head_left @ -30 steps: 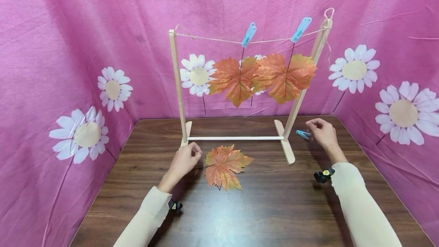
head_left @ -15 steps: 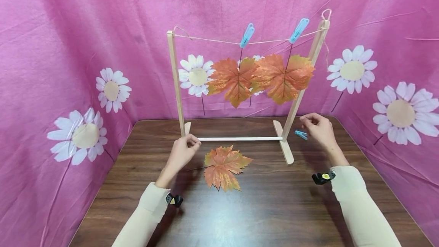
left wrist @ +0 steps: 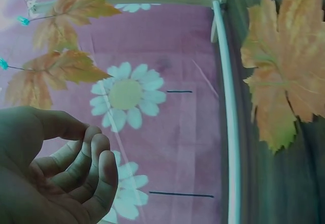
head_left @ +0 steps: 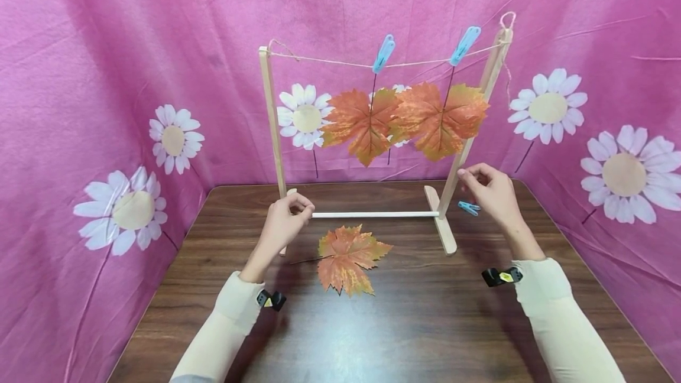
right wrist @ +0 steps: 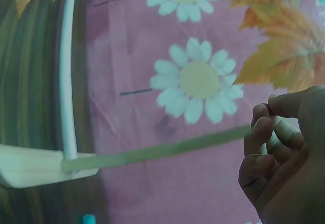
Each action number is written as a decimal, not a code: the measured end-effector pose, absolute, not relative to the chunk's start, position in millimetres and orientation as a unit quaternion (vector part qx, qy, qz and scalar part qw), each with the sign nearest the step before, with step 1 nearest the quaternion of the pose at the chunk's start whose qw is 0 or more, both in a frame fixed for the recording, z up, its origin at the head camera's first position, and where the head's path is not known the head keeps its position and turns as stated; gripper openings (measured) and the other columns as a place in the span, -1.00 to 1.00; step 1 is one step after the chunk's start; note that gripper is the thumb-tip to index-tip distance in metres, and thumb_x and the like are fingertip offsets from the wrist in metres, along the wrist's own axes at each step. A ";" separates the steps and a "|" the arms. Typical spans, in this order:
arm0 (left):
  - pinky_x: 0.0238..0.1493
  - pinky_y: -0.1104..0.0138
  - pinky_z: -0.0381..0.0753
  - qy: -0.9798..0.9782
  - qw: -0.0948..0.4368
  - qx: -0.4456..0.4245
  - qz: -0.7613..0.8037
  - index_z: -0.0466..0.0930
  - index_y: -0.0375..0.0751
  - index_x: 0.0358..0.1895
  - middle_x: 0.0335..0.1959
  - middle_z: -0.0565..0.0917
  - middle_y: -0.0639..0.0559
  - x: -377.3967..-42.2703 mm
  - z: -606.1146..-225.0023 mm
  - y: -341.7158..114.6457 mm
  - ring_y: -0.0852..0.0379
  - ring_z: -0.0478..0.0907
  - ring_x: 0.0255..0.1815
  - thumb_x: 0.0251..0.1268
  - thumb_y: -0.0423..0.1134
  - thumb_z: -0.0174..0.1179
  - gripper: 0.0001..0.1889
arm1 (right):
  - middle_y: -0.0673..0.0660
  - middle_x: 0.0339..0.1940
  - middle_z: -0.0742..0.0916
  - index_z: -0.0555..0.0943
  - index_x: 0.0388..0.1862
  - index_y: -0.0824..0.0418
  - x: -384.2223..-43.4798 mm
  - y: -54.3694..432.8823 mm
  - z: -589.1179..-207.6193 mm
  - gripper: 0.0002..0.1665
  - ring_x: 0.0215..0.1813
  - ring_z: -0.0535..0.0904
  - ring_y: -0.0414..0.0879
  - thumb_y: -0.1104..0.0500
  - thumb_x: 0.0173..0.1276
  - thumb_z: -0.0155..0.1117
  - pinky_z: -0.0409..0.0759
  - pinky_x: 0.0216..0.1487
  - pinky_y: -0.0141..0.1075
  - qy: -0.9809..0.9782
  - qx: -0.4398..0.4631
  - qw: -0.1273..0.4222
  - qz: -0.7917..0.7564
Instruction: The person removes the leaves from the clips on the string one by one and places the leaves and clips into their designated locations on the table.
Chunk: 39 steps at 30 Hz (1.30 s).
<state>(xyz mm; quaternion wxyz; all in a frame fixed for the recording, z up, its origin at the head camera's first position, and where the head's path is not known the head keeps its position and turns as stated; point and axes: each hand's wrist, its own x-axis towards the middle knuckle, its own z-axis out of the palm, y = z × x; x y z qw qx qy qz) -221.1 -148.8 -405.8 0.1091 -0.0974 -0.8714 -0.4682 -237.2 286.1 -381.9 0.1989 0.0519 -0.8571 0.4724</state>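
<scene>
L hand (head_left: 287,217): fingers (left wrist: 107,170) loosely curled, tips close to thumb, narrow gap. It's by the rack's L foot, blocking view of part of that foot & one end of the white rod (head_left: 375,214). R hand (head_left: 490,191): fingers (right wrist: 253,172) also curled, narrow; tips overlap the R post (head_left: 456,173), can't tell if touching. Just below R hand, loose blue peg (head_left: 469,208) on tabletop (head_left: 340,336), btwn R foot (head_left: 446,235) & tabletop's far R corner. Loose leaf (head_left: 348,259) lies flat approx mid-tabletop, rod btwn it & far edge, stem twd L edge. Rack (head_left: 273,117) stands near far edge; string (head_left: 330,61) across top w/ 2 blue pegs (head_left: 383,54), each w/ a hanging leaf (head_left: 362,129); these overlap. Pink cloth (head_left: 213,5) w/ white flowers (head_left: 622,174) behind & at sides.
</scene>
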 end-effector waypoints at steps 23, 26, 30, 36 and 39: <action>-0.42 0.44 0.49 -0.844 0.134 -0.136 -0.502 0.75 -0.16 -0.20 -0.42 0.75 -0.07 -225.2 -367.4 -130.4 0.03 0.62 -0.44 0.44 -0.29 0.33 -0.95 | -0.24 -0.60 0.64 0.70 -0.17 0.22 -230.8 242.7 -339.8 -0.72 -0.66 0.47 -0.28 0.01 0.59 0.35 0.42 -0.64 -0.41 -0.856 0.112 0.194 0.466; -0.40 0.43 0.50 -0.836 0.132 -0.143 -0.513 0.75 -0.18 -0.20 -0.40 0.76 -0.12 -224.4 -362.2 -127.8 -0.13 0.67 -0.40 0.45 -0.30 0.33 -0.95 | -0.22 -0.61 0.64 0.69 -0.20 0.21 -229.2 236.9 -334.2 -0.72 -0.65 0.47 -0.27 0.01 0.59 0.35 0.41 -0.64 -0.41 -0.854 0.115 0.194 0.468; -0.39 0.44 0.52 -0.826 0.134 -0.154 -0.526 0.74 -0.21 -0.20 -0.40 0.76 -0.16 -223.2 -354.5 -123.8 -0.18 0.69 -0.38 0.45 -0.32 0.33 -0.95 | -0.19 -0.61 0.65 0.70 -0.22 0.19 -226.1 229.6 -325.7 -0.70 -0.63 0.51 -0.21 -0.02 0.58 0.35 0.44 -0.61 -0.39 -0.858 0.120 0.195 0.460; -0.39 0.47 0.57 -0.812 0.139 -0.174 -0.540 0.73 -0.25 -0.21 -0.41 0.75 -0.17 -223.2 -344.0 -118.0 0.00 0.66 -0.44 0.47 -0.34 0.32 -0.94 | -0.05 -0.64 0.60 0.72 -0.19 0.19 -223.4 221.1 -315.4 -0.70 -0.62 0.50 -0.17 -0.03 0.59 0.35 0.51 -0.58 -0.38 -0.857 0.134 0.183 0.462; -0.39 0.47 0.58 -0.804 0.143 -0.183 -0.547 0.72 -0.25 -0.21 -0.42 0.74 -0.17 -223.5 -339.0 -115.5 -0.01 0.65 -0.43 0.47 -0.35 0.32 -0.95 | -0.03 -0.65 0.56 0.71 -0.20 0.20 -222.4 216.8 -310.7 -0.69 -0.62 0.48 -0.20 -0.03 0.59 0.34 0.51 -0.56 -0.39 -0.855 0.141 0.179 0.466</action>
